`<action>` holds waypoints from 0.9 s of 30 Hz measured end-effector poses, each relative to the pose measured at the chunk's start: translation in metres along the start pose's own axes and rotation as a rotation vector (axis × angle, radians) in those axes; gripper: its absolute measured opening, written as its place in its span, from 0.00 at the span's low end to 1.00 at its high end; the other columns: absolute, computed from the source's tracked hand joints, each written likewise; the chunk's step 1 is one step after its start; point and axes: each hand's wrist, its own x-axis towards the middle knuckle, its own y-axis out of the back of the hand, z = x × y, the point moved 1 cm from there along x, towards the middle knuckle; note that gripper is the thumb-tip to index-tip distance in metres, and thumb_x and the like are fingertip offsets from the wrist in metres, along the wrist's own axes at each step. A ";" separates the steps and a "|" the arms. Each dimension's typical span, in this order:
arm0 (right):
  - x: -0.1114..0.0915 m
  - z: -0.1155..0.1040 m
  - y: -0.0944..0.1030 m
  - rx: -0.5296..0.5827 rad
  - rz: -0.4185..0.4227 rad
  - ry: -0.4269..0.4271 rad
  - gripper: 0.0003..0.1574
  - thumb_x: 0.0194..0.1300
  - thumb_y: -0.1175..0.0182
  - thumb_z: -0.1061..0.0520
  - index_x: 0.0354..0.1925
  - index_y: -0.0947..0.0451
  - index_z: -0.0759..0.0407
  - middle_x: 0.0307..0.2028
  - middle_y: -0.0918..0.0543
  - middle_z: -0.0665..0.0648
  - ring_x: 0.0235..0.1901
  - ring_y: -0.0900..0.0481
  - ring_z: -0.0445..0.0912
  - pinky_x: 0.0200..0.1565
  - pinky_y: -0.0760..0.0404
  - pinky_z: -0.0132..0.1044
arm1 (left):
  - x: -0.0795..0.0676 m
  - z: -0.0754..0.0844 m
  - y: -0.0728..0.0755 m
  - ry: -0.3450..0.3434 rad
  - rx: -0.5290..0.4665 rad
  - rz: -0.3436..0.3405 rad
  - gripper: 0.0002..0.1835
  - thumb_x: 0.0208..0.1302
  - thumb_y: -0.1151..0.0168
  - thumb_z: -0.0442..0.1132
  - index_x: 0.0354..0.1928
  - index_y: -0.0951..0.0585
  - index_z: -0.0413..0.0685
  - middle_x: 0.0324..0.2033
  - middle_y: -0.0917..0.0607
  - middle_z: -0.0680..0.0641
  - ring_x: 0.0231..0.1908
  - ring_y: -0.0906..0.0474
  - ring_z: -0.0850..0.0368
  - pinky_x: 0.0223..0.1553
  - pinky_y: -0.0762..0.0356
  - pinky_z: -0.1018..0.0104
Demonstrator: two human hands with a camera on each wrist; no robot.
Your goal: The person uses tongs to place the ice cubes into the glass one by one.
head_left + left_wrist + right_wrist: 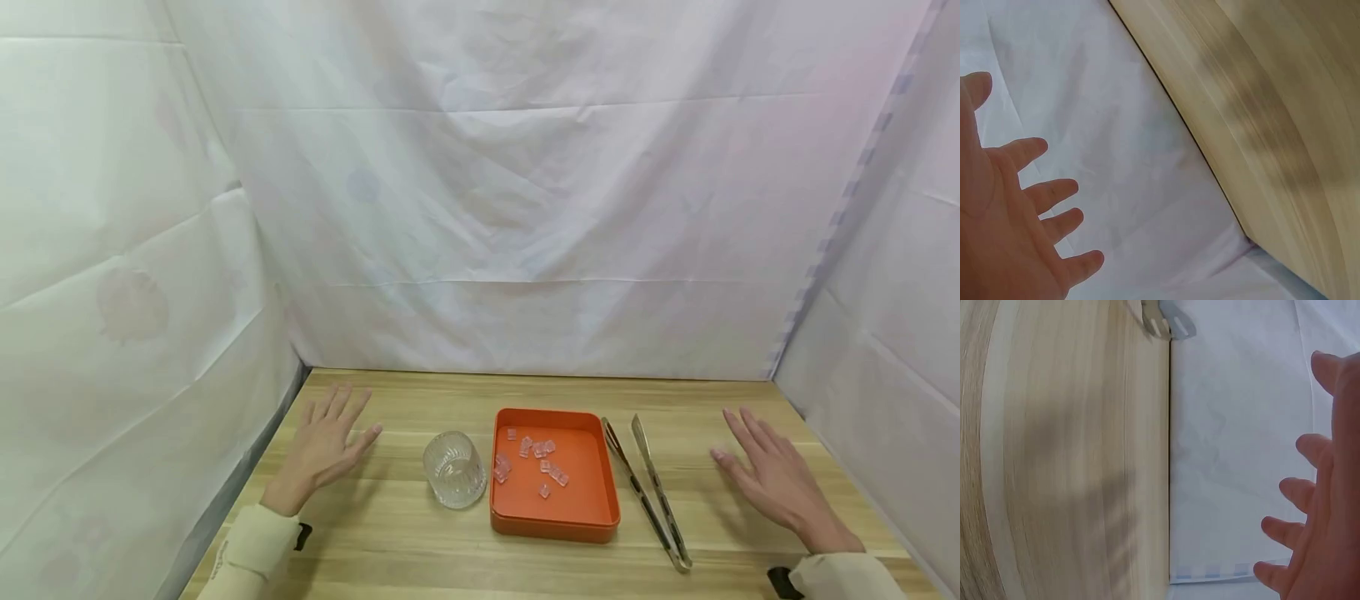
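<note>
My left hand (324, 448) hovers over the left side of the table with its fingers spread, holding nothing. To its right stands a clear ribbed drinking glass (455, 471). Beside the glass lies an orange tray (555, 528) with several small clear cubes (545, 467) scattered in it. Metal tongs (660, 497), their arms apart, lie along the tray's right side. My right hand (776, 479) is farther right, its fingers extended and nothing in its grasp. Both wrist views show the spread fingers of the left hand (1016, 225) and the right hand (1319, 506).
The wood-grain table (390, 550) ends at a white cloth (540, 317) hanging behind it. More white cloth (127, 333) closes in the left side, and another sheet (885, 317) the right. The tongs' tips (1157, 325) show at the top of the right wrist view.
</note>
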 end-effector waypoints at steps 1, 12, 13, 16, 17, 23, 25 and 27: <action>0.000 -0.002 0.001 0.011 -0.003 -0.008 0.46 0.75 0.50 0.46 0.79 0.62 0.53 0.77 0.59 0.69 0.70 0.54 0.77 0.69 0.68 0.68 | 0.000 0.001 0.000 -0.003 -0.007 -0.001 0.38 0.72 0.53 0.63 0.75 0.39 0.50 0.74 0.42 0.34 0.74 0.53 0.33 0.68 0.56 0.29; -0.006 -0.024 -0.004 0.068 -0.082 -0.058 0.54 0.68 0.40 0.39 0.79 0.55 0.55 0.71 0.44 0.76 0.61 0.40 0.79 0.51 0.42 0.80 | -0.005 0.015 -0.007 -0.070 -0.076 0.040 0.37 0.70 0.48 0.61 0.74 0.36 0.47 0.72 0.36 0.36 0.72 0.45 0.33 0.68 0.50 0.33; -0.006 -0.026 -0.004 0.073 -0.086 -0.060 0.54 0.68 0.40 0.39 0.78 0.54 0.56 0.71 0.43 0.77 0.61 0.40 0.79 0.51 0.42 0.80 | -0.006 0.016 -0.007 -0.075 -0.081 0.041 0.38 0.70 0.47 0.61 0.74 0.36 0.47 0.71 0.35 0.36 0.71 0.45 0.33 0.69 0.49 0.33; -0.007 -0.030 -0.005 0.088 -0.101 -0.071 0.53 0.68 0.40 0.38 0.77 0.52 0.59 0.69 0.41 0.78 0.60 0.39 0.79 0.51 0.40 0.80 | -0.008 0.018 -0.010 -0.082 -0.098 0.036 0.38 0.69 0.47 0.61 0.74 0.36 0.48 0.71 0.35 0.37 0.71 0.44 0.34 0.69 0.49 0.35; -0.007 -0.031 -0.006 0.092 -0.106 -0.074 0.53 0.68 0.40 0.38 0.77 0.51 0.60 0.68 0.40 0.78 0.60 0.38 0.79 0.50 0.39 0.79 | -0.008 0.019 -0.011 -0.083 -0.106 0.033 0.38 0.69 0.46 0.61 0.74 0.36 0.48 0.71 0.34 0.37 0.71 0.43 0.34 0.69 0.48 0.36; -0.008 -0.040 -0.006 0.099 -0.115 -0.071 0.50 0.68 0.39 0.39 0.74 0.44 0.65 0.67 0.38 0.77 0.59 0.35 0.77 0.49 0.34 0.77 | -0.012 0.025 -0.016 -0.085 -0.160 0.025 0.39 0.68 0.45 0.61 0.75 0.37 0.49 0.70 0.33 0.37 0.71 0.42 0.34 0.68 0.45 0.35; -0.009 -0.043 -0.007 0.098 -0.107 -0.065 0.49 0.67 0.38 0.40 0.73 0.43 0.66 0.67 0.37 0.77 0.59 0.34 0.77 0.49 0.34 0.77 | -0.014 0.027 -0.017 -0.084 -0.180 0.015 0.40 0.68 0.45 0.62 0.75 0.38 0.49 0.70 0.33 0.37 0.70 0.41 0.33 0.68 0.44 0.34; -0.009 -0.045 -0.008 0.097 -0.098 -0.061 0.49 0.67 0.38 0.40 0.72 0.42 0.66 0.66 0.36 0.77 0.58 0.34 0.77 0.49 0.34 0.77 | -0.015 0.028 -0.018 -0.077 -0.200 -0.001 0.41 0.67 0.45 0.63 0.75 0.38 0.50 0.71 0.33 0.38 0.71 0.42 0.34 0.67 0.44 0.34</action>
